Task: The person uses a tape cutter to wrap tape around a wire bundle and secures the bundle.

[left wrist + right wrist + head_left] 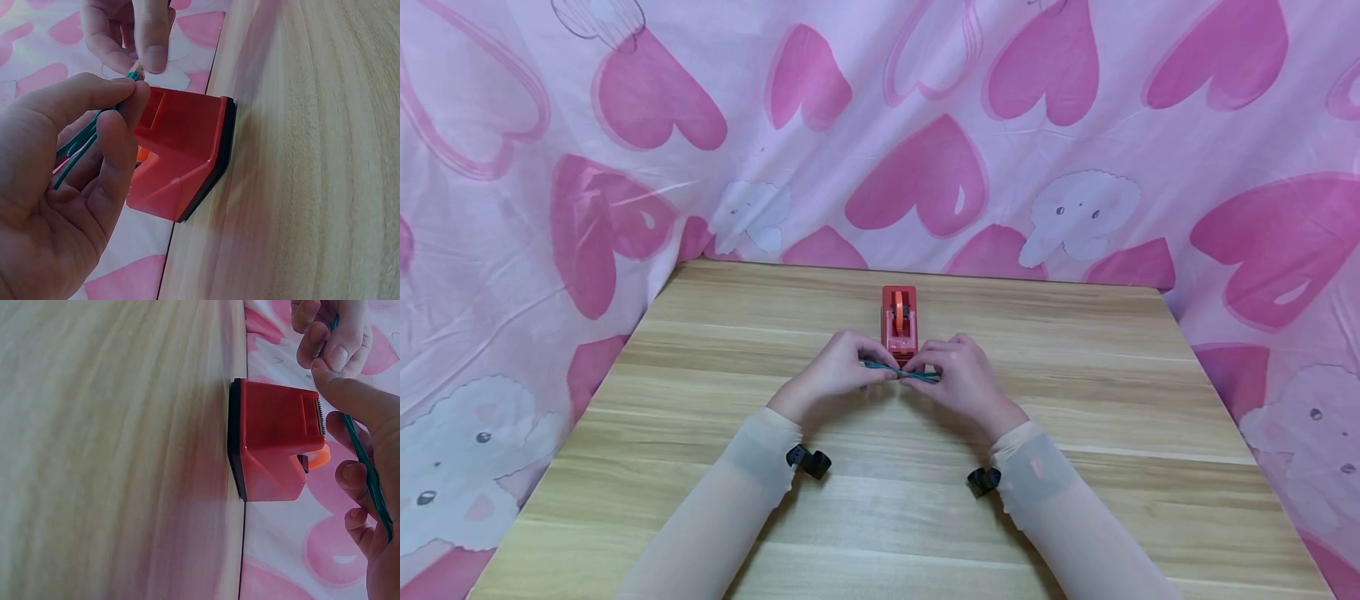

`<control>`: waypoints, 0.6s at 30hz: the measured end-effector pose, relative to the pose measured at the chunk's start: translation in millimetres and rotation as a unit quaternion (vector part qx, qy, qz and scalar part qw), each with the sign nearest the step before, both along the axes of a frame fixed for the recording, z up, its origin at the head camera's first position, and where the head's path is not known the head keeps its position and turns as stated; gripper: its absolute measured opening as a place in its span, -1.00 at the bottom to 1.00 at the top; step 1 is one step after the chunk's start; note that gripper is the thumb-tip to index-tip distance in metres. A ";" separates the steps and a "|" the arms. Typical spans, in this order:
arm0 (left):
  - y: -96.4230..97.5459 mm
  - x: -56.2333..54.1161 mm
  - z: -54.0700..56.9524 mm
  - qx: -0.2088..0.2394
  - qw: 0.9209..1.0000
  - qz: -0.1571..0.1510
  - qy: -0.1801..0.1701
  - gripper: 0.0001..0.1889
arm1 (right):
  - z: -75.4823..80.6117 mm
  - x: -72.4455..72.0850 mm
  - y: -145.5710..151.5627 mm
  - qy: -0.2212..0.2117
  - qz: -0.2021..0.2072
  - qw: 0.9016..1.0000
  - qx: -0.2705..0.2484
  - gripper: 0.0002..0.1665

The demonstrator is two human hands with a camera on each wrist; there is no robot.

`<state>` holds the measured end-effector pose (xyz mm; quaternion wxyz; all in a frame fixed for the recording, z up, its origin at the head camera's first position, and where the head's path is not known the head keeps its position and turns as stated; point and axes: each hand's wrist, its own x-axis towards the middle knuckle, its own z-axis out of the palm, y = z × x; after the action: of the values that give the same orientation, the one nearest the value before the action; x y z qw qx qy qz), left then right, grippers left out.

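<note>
Thin green cord-like strands [928, 377] stretch between the two hands, just in front of a red tape dispenser [900, 292]. My left hand [838, 367] pinches one end of the bundle between thumb and fingertips; in the left wrist view the loose green lengths [78, 140] run back over the palm. The right hand [962, 375] pinches the other part, and a twisted green length [372, 478] lies along its fingers in the right wrist view. Fingertips of both hands nearly meet at a small tan section [136, 67] of the bundle. Its exact material is unclear.
The dispenser has a black base, an orange tape core [899, 312] and a toothed cutter [321, 415] facing the hands. It stands on a wood-grain table [775, 308]. A pink heart-patterned cloth [917, 175] hangs behind and beside the table.
</note>
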<state>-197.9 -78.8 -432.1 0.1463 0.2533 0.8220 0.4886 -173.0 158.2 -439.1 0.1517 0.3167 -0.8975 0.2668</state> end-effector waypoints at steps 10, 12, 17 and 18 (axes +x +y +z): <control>-1.2 0.3 -0.4 0.009 1.000 0.002 -0.005 -0.93 | 0.0 0.1 0.8 -0.029 -0.005 0.999 -0.013 -0.83; -1.1 0.5 0.1 0.010 1.000 0.004 -0.004 -0.94 | 0.0 -0.1 1.1 -0.058 -0.015 0.998 -0.022 -0.86; -0.2 1.4 2.6 0.016 1.000 0.012 0.009 -0.97 | -0.1 -2.9 2.5 -0.175 -0.019 0.980 -0.093 -0.94; -0.1 1.3 2.8 0.016 1.000 0.012 0.012 -0.97 | 0.2 -3.4 2.7 -0.200 -0.016 0.974 -0.110 -0.95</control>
<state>-196.6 -78.9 -429.3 0.1264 0.2517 0.8186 0.5006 -176.4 160.9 -438.9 0.0078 0.2241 -0.8796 0.4195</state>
